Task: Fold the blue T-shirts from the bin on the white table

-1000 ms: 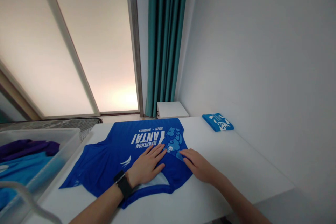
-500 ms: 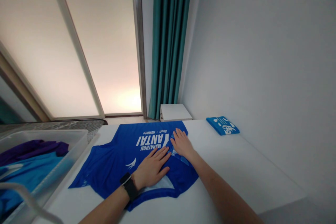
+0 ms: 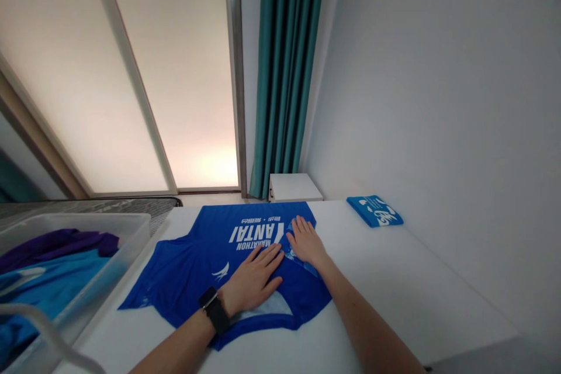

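A blue T-shirt (image 3: 175, 274) with white lettering lies on the white table, its neckline toward me and its left-hand sleeve spread out. Its right side is folded inward over the lettering. My left hand (image 3: 254, 280), with a black watch on the wrist, rests flat on the shirt near the collar, fingers stretched out. Just beyond it, my right hand (image 3: 304, 241) presses flat on the folded-over part, fingers extended. Some of the print is hidden under my hands.
A folded blue garment (image 3: 374, 211) lies on the table (image 3: 394, 280) by the wall. At the left stands a clear plastic bin (image 3: 135, 228) holding purple and light blue clothes. Behind the table are a white cabinet (image 3: 294, 187) and a teal curtain (image 3: 287, 70).
Both hands stay on the shirt in nearly the same spots. The whole view has shifted slightly; the shirt looks the same.
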Available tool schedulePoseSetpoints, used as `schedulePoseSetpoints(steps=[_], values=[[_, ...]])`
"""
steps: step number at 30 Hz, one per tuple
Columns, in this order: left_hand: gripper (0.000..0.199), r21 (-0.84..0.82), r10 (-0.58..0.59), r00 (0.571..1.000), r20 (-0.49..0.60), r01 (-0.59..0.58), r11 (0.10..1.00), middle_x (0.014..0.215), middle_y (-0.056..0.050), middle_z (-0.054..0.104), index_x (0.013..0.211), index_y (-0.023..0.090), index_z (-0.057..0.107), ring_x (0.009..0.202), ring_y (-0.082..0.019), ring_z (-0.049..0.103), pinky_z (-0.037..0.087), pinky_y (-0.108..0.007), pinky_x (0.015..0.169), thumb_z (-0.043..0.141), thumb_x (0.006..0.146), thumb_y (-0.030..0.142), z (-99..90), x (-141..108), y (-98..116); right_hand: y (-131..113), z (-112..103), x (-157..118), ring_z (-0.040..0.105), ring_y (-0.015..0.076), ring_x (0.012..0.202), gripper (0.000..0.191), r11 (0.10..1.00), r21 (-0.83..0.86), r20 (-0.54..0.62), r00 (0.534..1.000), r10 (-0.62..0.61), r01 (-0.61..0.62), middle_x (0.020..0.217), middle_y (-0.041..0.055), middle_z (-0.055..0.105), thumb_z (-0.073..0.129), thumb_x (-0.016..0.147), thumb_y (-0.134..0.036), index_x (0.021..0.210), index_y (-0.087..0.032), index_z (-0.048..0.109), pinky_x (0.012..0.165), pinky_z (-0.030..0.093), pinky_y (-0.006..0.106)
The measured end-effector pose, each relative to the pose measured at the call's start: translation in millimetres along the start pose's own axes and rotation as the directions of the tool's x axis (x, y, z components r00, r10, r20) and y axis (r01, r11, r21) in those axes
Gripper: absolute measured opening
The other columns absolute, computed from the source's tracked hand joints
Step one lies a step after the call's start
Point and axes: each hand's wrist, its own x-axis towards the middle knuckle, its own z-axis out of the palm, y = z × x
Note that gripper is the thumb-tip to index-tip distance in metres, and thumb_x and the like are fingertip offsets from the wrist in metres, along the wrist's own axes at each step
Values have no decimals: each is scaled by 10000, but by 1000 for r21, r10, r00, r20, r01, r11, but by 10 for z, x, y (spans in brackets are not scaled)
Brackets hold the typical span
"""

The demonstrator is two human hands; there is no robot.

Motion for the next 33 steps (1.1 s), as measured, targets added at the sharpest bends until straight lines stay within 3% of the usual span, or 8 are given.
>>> schedulePoseSetpoints(steps=[9,15,20,26,30,33], values=[[482,19,-159,987,0,159,987,1439,-60,515,1405,264,466,1341,-233,446,323,-434,1125,386,977,472,-296,-164,-312,13,22,16,165,272,1464,659,1000,-21,45,999,10,-9,1571,183,217,204,997,-445,1496,-21,281,1181,115,430],[386,49,-257,966,11,256,965,1290,-55,624,1284,261,574,1199,-240,554,406,-432,1042,409,971,415,-531,-431,-511,-1,6,0,177,278,1461,658,999,-36,41,999,13,-11,1566,191,227,216,997,-445,1491,-18,293,1178,124,438],[359,-47,-308,951,-13,307,950,1300,-59,615,1234,245,615,1194,-223,555,415,-404,1050,404,976,377,-543,-631,-581,0,15,3,172,266,1463,648,999,-40,54,998,16,-14,1567,187,232,225,997,-433,1490,-18,295,1180,122,427],[325,-167,-295,953,-65,281,945,1270,-70,633,1196,227,645,1174,-219,569,434,-392,1045,446,957,319,-478,-649,-597,37,-6,18,155,242,1468,622,999,31,8,1000,12,-12,1581,158,204,249,998,-405,1501,-40,273,1186,114,425],[284,-215,-290,952,-94,265,940,1185,-78,670,1135,205,666,1114,-222,592,449,-385,1009,471,939,271,-496,-625,-614,-86,-126,16,217,238,1454,564,991,114,-24,997,-71,73,1562,151,275,312,981,-338,1478,-73,347,1185,122,451],[268,-242,-301,947,-113,267,933,1123,-70,686,1104,203,668,1059,-214,604,456,-367,975,460,945,260,-525,-631,-634,-392,-244,-28,353,246,1395,496,951,210,-1,973,-233,228,1468,151,454,381,966,-307,1416,-115,458,1171,180,471]])
